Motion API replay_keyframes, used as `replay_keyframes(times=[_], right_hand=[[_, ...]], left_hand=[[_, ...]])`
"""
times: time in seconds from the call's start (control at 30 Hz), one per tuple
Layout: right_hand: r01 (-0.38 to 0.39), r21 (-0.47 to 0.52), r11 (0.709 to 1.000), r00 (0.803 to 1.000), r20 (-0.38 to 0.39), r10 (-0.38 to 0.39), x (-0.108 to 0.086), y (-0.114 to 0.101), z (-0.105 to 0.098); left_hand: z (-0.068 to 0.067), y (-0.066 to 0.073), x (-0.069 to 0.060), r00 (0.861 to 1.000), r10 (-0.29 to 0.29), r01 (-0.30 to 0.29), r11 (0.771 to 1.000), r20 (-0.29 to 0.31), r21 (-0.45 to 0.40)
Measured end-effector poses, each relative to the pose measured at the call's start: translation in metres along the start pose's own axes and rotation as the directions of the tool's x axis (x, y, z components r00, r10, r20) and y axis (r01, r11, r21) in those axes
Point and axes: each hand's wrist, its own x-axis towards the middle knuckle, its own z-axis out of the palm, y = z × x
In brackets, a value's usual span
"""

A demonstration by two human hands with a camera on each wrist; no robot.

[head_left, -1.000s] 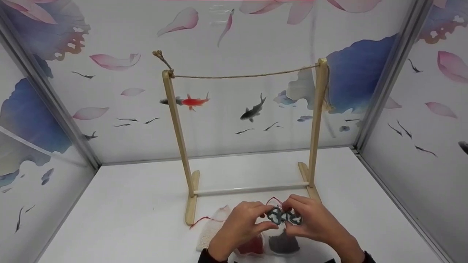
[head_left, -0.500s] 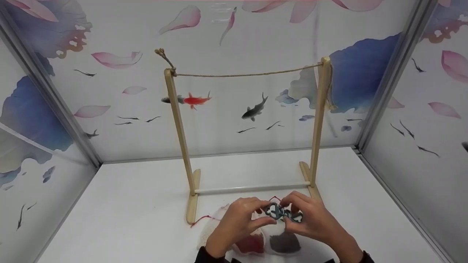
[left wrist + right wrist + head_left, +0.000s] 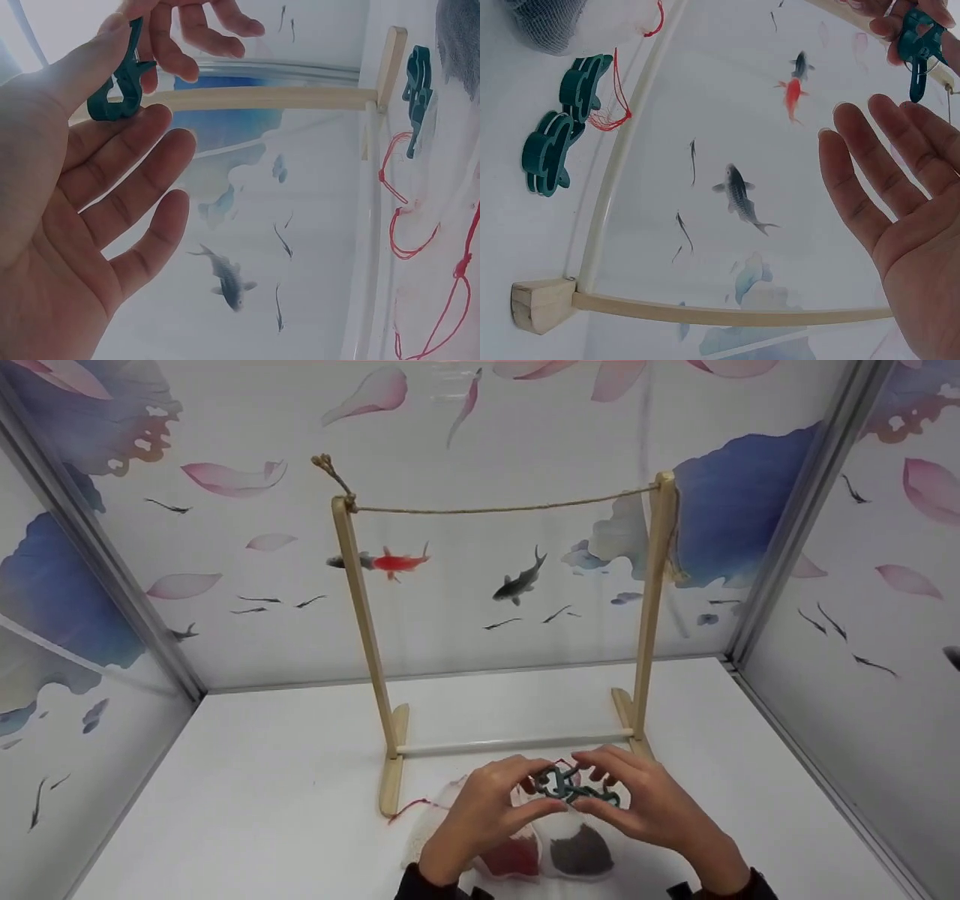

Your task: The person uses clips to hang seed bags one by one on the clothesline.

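My left hand (image 3: 487, 810) pinches a dark green plastic spring clip (image 3: 124, 97) between thumb and forefinger. Its other fingers spread apart below the clip in the left wrist view. Facing it, my right hand (image 3: 664, 806) has thumb and forefinger parted close to that clip; in the right wrist view its fingers (image 3: 851, 142) are nearly straight. Whether a right fingertip touches the clip I cannot tell. More green clips (image 3: 547, 154) lie on the table beyond the hands, beside small drawstring bags with red cords. One bag holds grey stuff (image 3: 583, 851), another red stuff (image 3: 510, 859).
Behind the hands stands a wooden frame (image 3: 652, 607) with a twine line (image 3: 487, 512) between its posts and a white crossbar (image 3: 517, 745) low down. A whitish bag (image 3: 424, 840) lies partly hidden by the left forearm. Printed panels (image 3: 465, 645) enclose the white table (image 3: 262, 780).
Both hands have risen slightly in the head view. The right thumb and forefinger have spread apart, while the left hand keeps its pinch on the spring clip, which has turned a little.
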Motion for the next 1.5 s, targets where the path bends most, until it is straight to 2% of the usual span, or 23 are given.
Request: replay_keyframes(times=[0.2, 0.33, 0.53, 0.67, 0.77, 0.9, 1.1, 1.2, 1.3, 1.37, 1.5], right_hand=[[-0.036, 0.076, 0.996, 0.999, 0.003, 0.036, 0.001, 0.002, 0.002], [-0.035, 0.081, 0.996, 0.999, -0.018, 0.037, 0.001, 0.002, 0.004], [-0.019, 0.028, 0.999, 0.998, -0.063, 0.021, 0.000, 0.004, 0.003], [-0.022, 0.028, 0.999, 0.996, -0.089, 0.025, -0.001, 0.007, 0.000], [-0.024, 0.038, 0.999, 0.995, -0.099, 0.028, -0.002, 0.009, -0.003], [-0.017, 0.034, 0.999, 0.994, -0.106, 0.020, -0.002, 0.011, -0.005], [0.004, 0.008, 1.000, 0.992, -0.125, -0.003, -0.002, 0.012, -0.006], [0.008, -0.005, 1.000, 0.991, -0.133, -0.008, -0.002, 0.012, -0.006], [0.005, -0.019, 1.000, 0.991, -0.137, -0.008, -0.001, 0.011, -0.006], [0.002, -0.026, 1.000, 0.991, -0.136, -0.006, -0.001, 0.011, -0.007], [-0.002, -0.034, 0.999, 0.990, -0.142, -0.003, -0.002, 0.012, -0.007]], left_hand=[[0.001, -0.002, -0.001, 1.000, -0.026, 0.026, 0.999, 0.006, -0.020], [0.004, -0.004, -0.003, 0.998, -0.058, 0.058, 0.998, 0.014, -0.022], [0.007, -0.010, -0.004, 0.992, -0.122, 0.123, 0.991, -0.013, 0.050], [0.010, -0.016, -0.006, 0.982, -0.186, 0.190, 0.976, -0.043, 0.108], [0.015, -0.023, -0.009, 0.965, -0.253, 0.260, 0.953, -0.064, 0.156], [0.024, -0.032, -0.016, 0.935, -0.348, 0.353, 0.908, -0.063, 0.224], [0.036, -0.036, -0.027, 0.877, -0.479, 0.447, 0.836, 0.027, 0.318], [0.041, -0.037, -0.030, 0.852, -0.518, 0.459, 0.806, 0.071, 0.374], [0.045, -0.038, -0.031, 0.839, -0.535, 0.450, 0.784, 0.099, 0.428], [0.047, -0.039, -0.032, 0.835, -0.539, 0.438, 0.771, 0.109, 0.462], [0.050, -0.040, -0.032, 0.826, -0.552, 0.444, 0.761, 0.113, 0.473]])
